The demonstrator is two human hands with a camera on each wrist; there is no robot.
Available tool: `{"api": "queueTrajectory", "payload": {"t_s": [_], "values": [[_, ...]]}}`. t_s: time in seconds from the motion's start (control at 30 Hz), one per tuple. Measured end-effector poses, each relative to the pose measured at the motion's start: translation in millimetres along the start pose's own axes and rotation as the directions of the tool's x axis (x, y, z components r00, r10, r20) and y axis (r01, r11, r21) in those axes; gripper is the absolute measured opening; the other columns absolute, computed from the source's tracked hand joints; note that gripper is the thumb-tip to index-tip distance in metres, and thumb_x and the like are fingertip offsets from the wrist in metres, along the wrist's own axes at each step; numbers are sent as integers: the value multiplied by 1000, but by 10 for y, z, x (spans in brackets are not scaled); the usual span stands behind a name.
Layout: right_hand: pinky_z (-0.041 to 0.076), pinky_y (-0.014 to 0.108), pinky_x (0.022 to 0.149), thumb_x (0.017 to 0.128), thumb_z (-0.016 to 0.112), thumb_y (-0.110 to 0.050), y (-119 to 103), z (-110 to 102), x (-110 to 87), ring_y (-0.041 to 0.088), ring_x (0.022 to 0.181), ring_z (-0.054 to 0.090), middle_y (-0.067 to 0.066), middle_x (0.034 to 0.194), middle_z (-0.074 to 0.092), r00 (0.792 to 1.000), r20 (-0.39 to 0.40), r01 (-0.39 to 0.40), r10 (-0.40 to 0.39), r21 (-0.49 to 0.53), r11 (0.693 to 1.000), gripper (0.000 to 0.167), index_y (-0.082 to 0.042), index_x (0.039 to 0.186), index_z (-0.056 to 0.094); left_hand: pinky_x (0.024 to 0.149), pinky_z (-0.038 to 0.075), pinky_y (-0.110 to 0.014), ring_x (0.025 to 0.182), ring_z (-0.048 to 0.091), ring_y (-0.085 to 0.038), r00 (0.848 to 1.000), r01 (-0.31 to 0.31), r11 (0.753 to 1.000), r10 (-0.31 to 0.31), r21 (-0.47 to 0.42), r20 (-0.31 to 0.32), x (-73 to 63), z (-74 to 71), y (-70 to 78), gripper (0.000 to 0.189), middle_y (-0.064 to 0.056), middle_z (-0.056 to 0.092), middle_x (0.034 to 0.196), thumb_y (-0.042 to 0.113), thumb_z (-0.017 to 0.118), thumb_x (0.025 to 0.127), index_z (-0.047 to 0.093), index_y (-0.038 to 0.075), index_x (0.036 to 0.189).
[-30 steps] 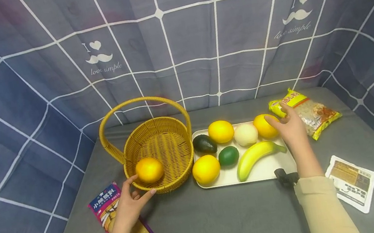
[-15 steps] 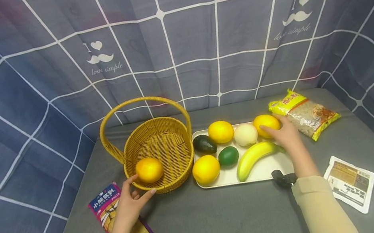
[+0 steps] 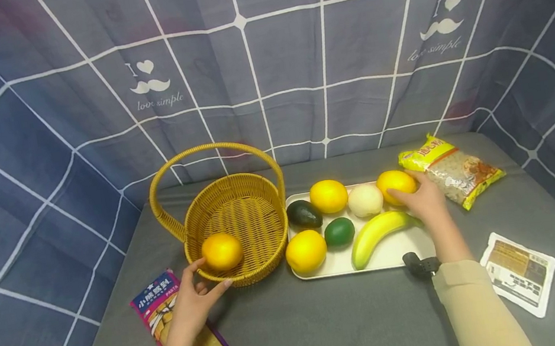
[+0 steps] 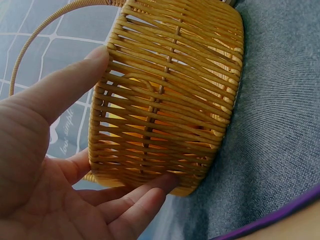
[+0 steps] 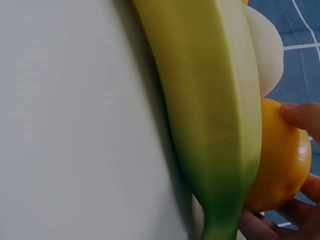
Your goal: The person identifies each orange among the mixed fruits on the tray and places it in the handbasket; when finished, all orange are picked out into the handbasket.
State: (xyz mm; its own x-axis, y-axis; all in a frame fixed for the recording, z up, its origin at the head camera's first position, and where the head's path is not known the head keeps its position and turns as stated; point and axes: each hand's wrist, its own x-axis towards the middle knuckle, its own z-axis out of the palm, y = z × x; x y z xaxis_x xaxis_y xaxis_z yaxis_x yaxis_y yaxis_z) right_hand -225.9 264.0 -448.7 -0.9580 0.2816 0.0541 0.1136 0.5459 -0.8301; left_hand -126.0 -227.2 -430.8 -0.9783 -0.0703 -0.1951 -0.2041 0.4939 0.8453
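In the head view my left hand (image 3: 194, 299) is at the front rim of a woven wicker basket (image 3: 265, 267). Its thumb and fingers spread over the rim; the left wrist view shows the thumb (image 4: 82, 75) against the basket wall. Inside the basket lies one yellow-orange fruit (image 3: 222, 252). My right hand (image 3: 425, 198) grips another yellow-orange fruit (image 3: 396, 186) at the far right of a white tray (image 3: 392, 257). Its thumb lies on one side and its fingers on the other, as the right wrist view shows. A banana (image 5: 210, 100) lies just in front.
The tray also bears two more yellow fruits (image 3: 306, 250), a whitish round one (image 3: 365, 200), a dark avocado (image 3: 303, 215) and a green oval fruit (image 3: 339, 232). Pasta (image 3: 159, 301) lies left; a yellow food bag (image 3: 452, 171) and a white packet (image 3: 521, 273) lie right.
My right hand has come down from above the yellow-orange fruit and closed round it. The left hand stays at the basket rim.
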Motion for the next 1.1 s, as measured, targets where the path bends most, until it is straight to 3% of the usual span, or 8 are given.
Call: {"api": "queueTrajectory", "payload": {"t_s": [0.37, 0.47, 0.57, 0.63, 0.8, 0.93, 1.1], "values": [[39, 53, 99, 84, 73, -40, -378, -76, -131, 41, 122, 46, 19, 145, 42, 996, -81, 42, -36, 76, 996, 78, -7, 146, 38, 100, 40, -57, 129, 39, -50, 1000, -7, 1000, 7, 14, -6, -10, -5, 2, 84, -27, 20, 153, 41, 74, 84, 24, 13, 147], [47, 38, 87, 84, 73, -41, -540, -100, -193, 36, 113, 51, 16, 144, 44, 995, -91, 55, -47, 87, 995, 77, -10, 146, 40, 100, 40, -57, 129, 39, -50, 1000, -3, 1000, 3, 13, -4, -9, -4, 0, 83, -27, 20, 153, 40, 73, 85, 24, 13, 147], [47, 21, 74, 84, 74, -40, -693, -97, -251, 33, 109, 53, 11, 145, 44, 994, -87, 74, -64, 126, 989, 74, -14, 146, 42, 100, 39, -57, 129, 38, -50, 1000, 3, 1000, -3, 11, 0, -5, -3, 0, 83, -27, 20, 153, 39, 73, 86, 24, 13, 147], [49, 22, 78, 84, 74, -36, -784, -69, -285, 33, 114, 53, 10, 145, 44, 994, -75, 97, -85, 178, 979, 72, -13, 145, 42, 100, 39, -58, 129, 37, -50, 1000, 3, 1000, -3, 9, 2, -2, -3, 0, 83, -27, 20, 153, 39, 73, 86, 24, 13, 147], [45, 44, 97, 83, 77, -25, -960, 80, -374, 32, 123, 51, 11, 141, 48, 986, -45, 168, -162, 302, 938, 69, -10, 143, 45, 100, 39, -57, 130, 37, -50, 1000, -3, 1000, 3, -1, 2, 8, 1, -9, 83, -27, 19, 153, 39, 74, 85, 24, 13, 147], [44, 45, 97, 82, 79, -25, -1090, 227, -447, 31, 123, 50, 10, 142, 47, 981, -2, 185, -196, 346, 920, 70, -11, 142, 46, 101, 39, -57, 130, 37, -50, 1000, -5, 1000, 5, -4, 1, 11, 3, -16, 83, -27, 18, 154, 38, 74, 85, 24, 13, 147], [44, 44, 98, 81, 79, -29, -1237, 426, -518, 28, 125, 49, 6, 144, 44, 977, 89, 143, -195, 408, 902, 71, -14, 142, 46, 101, 39, -57, 130, 36, -50, 1000, -8, 1000, 8, 5, 0, 7, 4, -14, 83, -27, 19, 154, 40, 73, 85, 24, 13, 147]]}}
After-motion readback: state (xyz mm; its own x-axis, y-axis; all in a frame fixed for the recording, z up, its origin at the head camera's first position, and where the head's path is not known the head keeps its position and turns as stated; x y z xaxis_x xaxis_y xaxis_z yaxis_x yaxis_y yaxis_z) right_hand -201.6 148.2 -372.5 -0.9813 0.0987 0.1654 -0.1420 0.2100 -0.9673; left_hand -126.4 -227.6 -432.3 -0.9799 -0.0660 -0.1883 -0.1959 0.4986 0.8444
